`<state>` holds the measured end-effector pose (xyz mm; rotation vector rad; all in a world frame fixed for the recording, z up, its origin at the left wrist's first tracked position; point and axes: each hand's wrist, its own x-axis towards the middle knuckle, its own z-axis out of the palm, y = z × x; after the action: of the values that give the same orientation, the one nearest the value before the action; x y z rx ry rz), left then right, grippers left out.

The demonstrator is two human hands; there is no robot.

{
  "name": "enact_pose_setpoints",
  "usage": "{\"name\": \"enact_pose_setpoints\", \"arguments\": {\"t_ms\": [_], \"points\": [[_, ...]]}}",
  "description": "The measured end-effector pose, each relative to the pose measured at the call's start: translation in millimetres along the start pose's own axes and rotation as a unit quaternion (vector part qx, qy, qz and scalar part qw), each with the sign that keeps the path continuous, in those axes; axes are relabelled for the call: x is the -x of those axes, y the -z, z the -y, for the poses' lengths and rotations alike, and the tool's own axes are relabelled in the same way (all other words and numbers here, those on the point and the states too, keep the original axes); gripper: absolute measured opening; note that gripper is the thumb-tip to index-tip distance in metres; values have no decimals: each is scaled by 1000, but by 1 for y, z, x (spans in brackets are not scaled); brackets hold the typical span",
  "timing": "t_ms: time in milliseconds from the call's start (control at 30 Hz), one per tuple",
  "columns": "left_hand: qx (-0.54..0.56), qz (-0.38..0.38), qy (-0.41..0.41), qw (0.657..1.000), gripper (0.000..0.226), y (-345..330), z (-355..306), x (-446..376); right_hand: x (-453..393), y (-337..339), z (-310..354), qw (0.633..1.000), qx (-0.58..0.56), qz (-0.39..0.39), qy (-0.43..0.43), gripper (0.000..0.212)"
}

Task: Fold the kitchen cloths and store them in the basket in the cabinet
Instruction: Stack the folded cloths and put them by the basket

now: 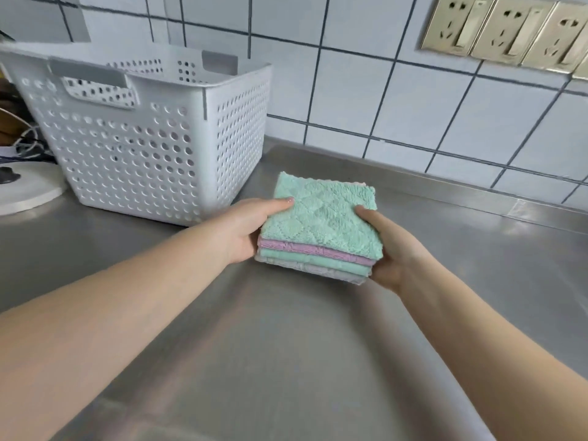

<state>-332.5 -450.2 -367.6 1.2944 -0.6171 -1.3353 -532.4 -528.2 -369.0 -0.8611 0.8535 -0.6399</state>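
Folded kitchen cloths (321, 224), green on top with pink, green and grey beneath, are held as a stack between both hands, at or just above the steel tabletop (254, 345). The left hand (251, 229) and right hand (389, 249) each grip one side, thumbs on top. A white perforated basket (143, 138) stands near, to the left.

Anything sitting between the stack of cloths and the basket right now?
No. In the head view, only bare steel counter separates the stack of cloths from the basket; the left hand grips the stack's near-left side.
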Motion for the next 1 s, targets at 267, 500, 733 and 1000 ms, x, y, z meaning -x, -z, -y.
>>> {"name": "enact_pose_setpoints", "arguments": {"t_ms": [267,500,733,1000], "points": [[-8,-17,21,1000,20,-52,-27,-56,-42,33,48,997,59,-12,46,35],[-4,-42,63,997,22,-94,-96,-24,-5,28,115,996,74,41,5,30],[8,-63,48,997,24,-90,-171,24,19,-19,179,984,103,141,-16,42],[2,-67,1,998,21,-27,-257,53,1,-110,223,965,164,205,5,42]]}}
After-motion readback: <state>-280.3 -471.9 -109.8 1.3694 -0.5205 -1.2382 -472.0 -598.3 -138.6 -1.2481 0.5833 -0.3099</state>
